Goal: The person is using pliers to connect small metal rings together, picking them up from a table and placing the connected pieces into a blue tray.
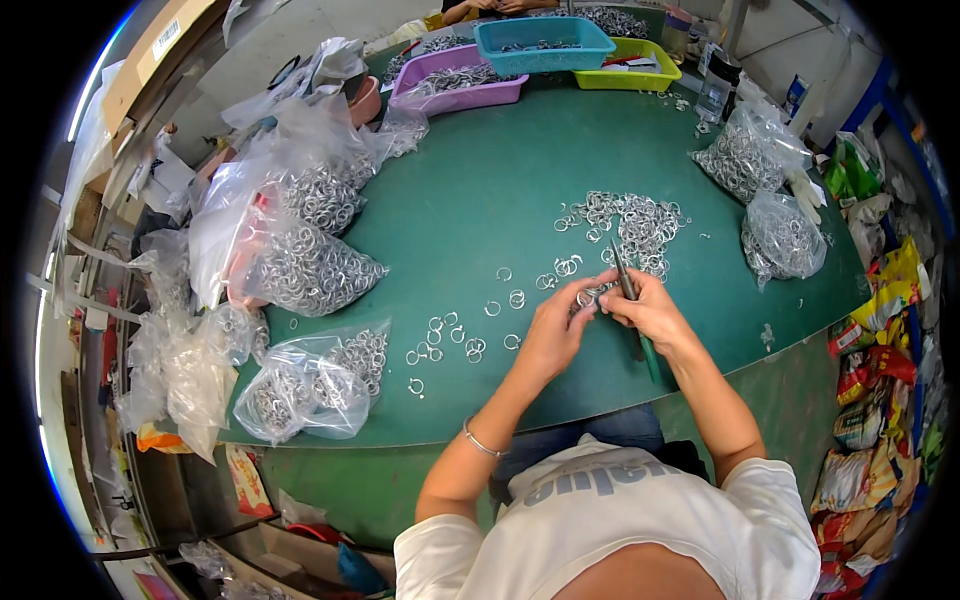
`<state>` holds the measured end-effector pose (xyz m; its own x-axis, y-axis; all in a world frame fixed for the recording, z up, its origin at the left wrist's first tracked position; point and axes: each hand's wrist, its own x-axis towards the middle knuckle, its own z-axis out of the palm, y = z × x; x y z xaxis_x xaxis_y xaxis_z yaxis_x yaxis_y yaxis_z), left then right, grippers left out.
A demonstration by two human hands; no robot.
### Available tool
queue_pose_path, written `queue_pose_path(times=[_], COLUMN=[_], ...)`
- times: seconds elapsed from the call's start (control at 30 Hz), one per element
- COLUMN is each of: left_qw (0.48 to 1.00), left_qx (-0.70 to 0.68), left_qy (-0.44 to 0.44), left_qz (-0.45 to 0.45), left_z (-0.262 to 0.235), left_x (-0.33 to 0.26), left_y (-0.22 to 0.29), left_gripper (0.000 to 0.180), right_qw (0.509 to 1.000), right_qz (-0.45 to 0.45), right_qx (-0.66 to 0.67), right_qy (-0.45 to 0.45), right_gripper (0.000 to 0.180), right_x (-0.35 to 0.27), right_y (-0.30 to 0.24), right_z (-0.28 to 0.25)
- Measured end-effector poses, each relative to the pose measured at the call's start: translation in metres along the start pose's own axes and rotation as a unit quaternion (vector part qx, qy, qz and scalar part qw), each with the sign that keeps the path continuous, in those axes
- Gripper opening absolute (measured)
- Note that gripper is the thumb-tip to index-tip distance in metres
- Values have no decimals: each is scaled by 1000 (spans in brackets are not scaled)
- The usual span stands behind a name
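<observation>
My left hand is closed in a pinch at the near side of the table, its fingertips almost meeting those of my right hand. What it pinches is too small and hidden to make out. In my right hand is a slim pointed tool, grey at the tip, with a green handle below the palm. The tip points away from me. Just beyond both hands spreads a pile of small silver rings. Loose rings lie scattered to the left of my left hand.
Clear bags of rings crowd the green table's left side; another bag stands at right. At the far edge sit a purple tray, a blue tray and a yellow-green tray. Another person's hands show beyond.
</observation>
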<state>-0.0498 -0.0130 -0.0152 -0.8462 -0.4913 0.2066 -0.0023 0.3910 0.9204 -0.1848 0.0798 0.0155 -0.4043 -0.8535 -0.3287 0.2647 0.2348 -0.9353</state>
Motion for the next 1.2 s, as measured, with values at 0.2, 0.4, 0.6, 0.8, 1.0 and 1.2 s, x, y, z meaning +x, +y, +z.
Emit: queue_pose_path(times=[0.2, 0.4, 0.6, 0.8, 1.0, 1.2], left_qw=[960, 948, 918, 959, 973, 977], left_qx=[-259, -296, -357, -260, -114, -110], left_qy=[11, -17, -13, 26, 198, 178], left_qz=[-109, -113, -173, -108, -13, -36], left_z=[-3, -6, -13, -15, 3, 0], left_x=[5, 3, 4, 3, 2, 2], left_y=[5, 6, 26, 9, 17, 12], left_gripper=[33, 34, 32, 23, 17, 7], right_qw=[990, 913, 834, 952, 965, 980], right_qz=[-119, -311, -403, -278, -213, -163], right_qx=[-73, -265, -377, -120, -139, -114], right_qy=[28, -6, -5, 48, 66, 24], right_gripper=[19, 18, 14, 6, 7, 9], right_x=[-3, -2, -3, -6, 1, -2], right_y=[2, 2, 0, -5, 3, 1], right_z=[8, 7, 5, 13, 8, 10])
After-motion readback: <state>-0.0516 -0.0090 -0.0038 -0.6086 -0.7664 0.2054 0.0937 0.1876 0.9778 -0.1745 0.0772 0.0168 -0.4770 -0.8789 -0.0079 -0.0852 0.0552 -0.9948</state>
